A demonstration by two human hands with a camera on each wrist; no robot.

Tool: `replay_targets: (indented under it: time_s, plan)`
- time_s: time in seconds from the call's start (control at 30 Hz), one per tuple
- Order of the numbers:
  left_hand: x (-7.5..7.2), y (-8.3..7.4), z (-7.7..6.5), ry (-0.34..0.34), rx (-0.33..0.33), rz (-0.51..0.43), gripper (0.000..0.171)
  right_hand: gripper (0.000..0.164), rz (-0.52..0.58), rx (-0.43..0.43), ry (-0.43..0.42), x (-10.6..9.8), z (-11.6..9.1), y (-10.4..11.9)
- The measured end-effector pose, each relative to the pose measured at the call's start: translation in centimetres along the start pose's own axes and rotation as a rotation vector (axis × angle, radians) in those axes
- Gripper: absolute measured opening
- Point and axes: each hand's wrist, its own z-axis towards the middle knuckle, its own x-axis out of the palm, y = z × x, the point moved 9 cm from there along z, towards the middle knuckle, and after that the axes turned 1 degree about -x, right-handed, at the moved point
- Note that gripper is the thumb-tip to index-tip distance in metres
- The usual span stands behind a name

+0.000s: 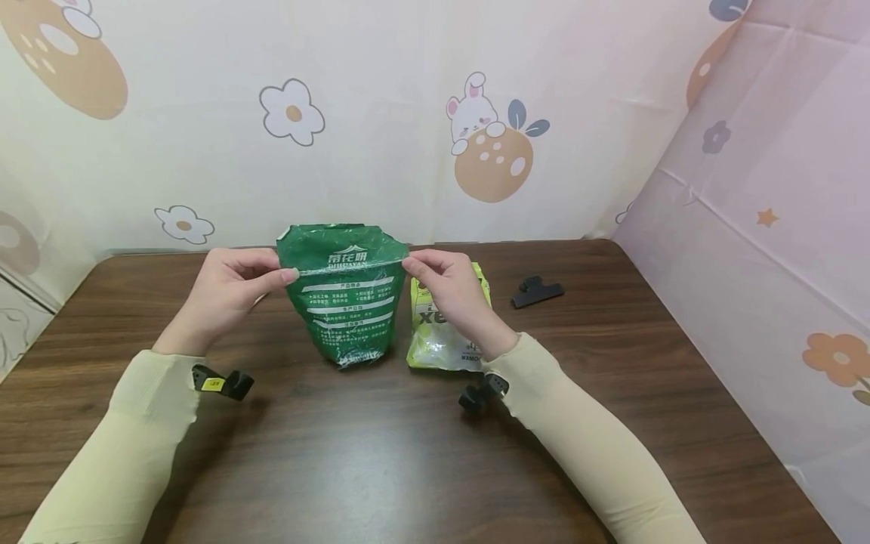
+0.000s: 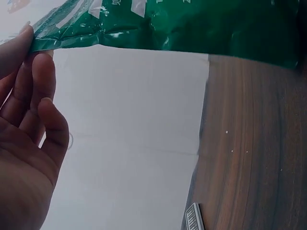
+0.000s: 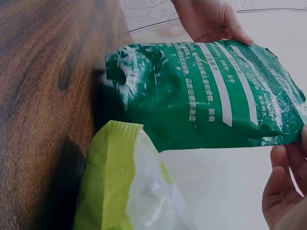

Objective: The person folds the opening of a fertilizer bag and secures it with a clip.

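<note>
Green and glossy: holding up a printed bag (image 1: 347, 306) by its two side edges, near the top, in front of a patterned cloth (image 1: 381, 151). Pinching the left edge with the left hand (image 1: 227, 295), thumb lying on the printed face; pinching the right edge with the right hand (image 1: 457, 291), between thumb and forefinger. Stretching the bag fairly flat between both grips, with a crease running across from thumb to thumb. Standing roughly upright over the dark wooden counter (image 1: 381, 468) — not showing clearly whether touching it at the bottom. Having just beside it, on the right, a yellow-green bag (image 1: 442, 351), partly hidden by the right hand, and, farther right, a black clip (image 1: 537, 292) lying loose on the counter.

Seeming, as a judgement, to be at the step of levelling and tautening the upper part along that crease. Calling next, probably, for holding both edges even and moving both thumbs together — guarding against wrinkling or slipping on one side, being apparently thin, slick film.
</note>
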Motion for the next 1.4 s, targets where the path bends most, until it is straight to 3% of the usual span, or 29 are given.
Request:
replay_targets:
  time_s: [0.17,0.53,0.83,1.07,1.23,1.4]
  plan:
    - [0.0,-0.1,0.0,0.013,0.014,-0.023,0.009,0.025,-0.012,-0.011,-0.003,-0.1,-0.1,0.2]
    - [0.5,1.1,0.2,0.083,-0.038,-0.085,0.012,0.025,0.016,0.028,0.032,0.0,-0.2,-0.4]
    - [0.0,1.5,0.2,0.048,-0.033,-0.061,0.005,0.026,0.029,0.051,0.026,-0.1,0.0,-0.7]
    - [-0.4,2.0,0.1,0.002,-0.080,-0.036,0.028,0.036,0.058,0.033,0.026,-0.1,0.2,-0.7]
    - [-0.3,1.7,0.4,-0.006,-0.037,-0.057,0.046,0.041,0.051,0.021,0.030,-0.2,0.1,-0.6]
    - [-0.1,1.2,0.6,0.029,0.025,-0.096,0.043,0.034,0.057,0.025,0.039,0.0,0.1,-0.5]
